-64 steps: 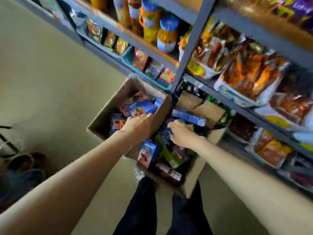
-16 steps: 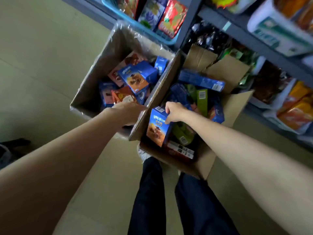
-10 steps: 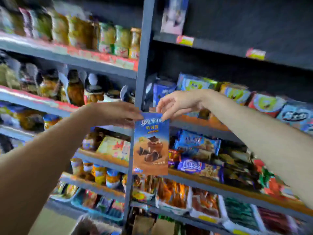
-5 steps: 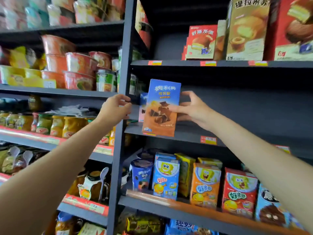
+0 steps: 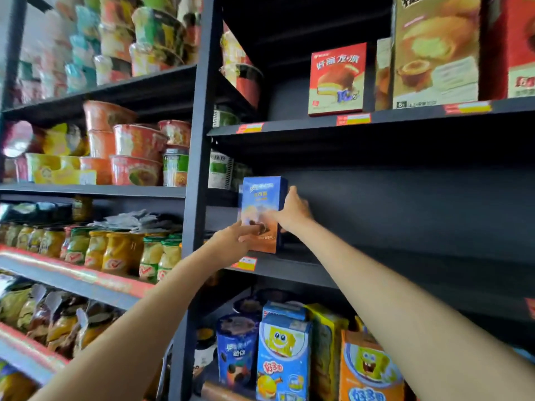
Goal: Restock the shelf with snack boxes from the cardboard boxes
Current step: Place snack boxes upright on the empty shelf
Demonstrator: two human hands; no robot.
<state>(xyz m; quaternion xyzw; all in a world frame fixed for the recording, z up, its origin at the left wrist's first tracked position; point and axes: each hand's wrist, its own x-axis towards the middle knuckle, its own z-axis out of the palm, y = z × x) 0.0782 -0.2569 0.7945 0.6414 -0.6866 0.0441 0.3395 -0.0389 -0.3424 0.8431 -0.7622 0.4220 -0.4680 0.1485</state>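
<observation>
A blue and orange snack box stands upright at the left end of a dark, mostly bare shelf. My right hand grips the box's right side, thumb across its front. My left hand reaches from below, and its straight fingers touch the box's lower front. The cardboard boxes are out of view.
A dark upright post stands just left of the box. The shelf above holds a red cake box and a tan box. Below are cartoon snack boxes. Noodle cups and jars fill the left bay.
My right hand lifted the snack box out of the cardboard box and carried it onto the shelf. My left hand left the post and came to the box's lower front.
</observation>
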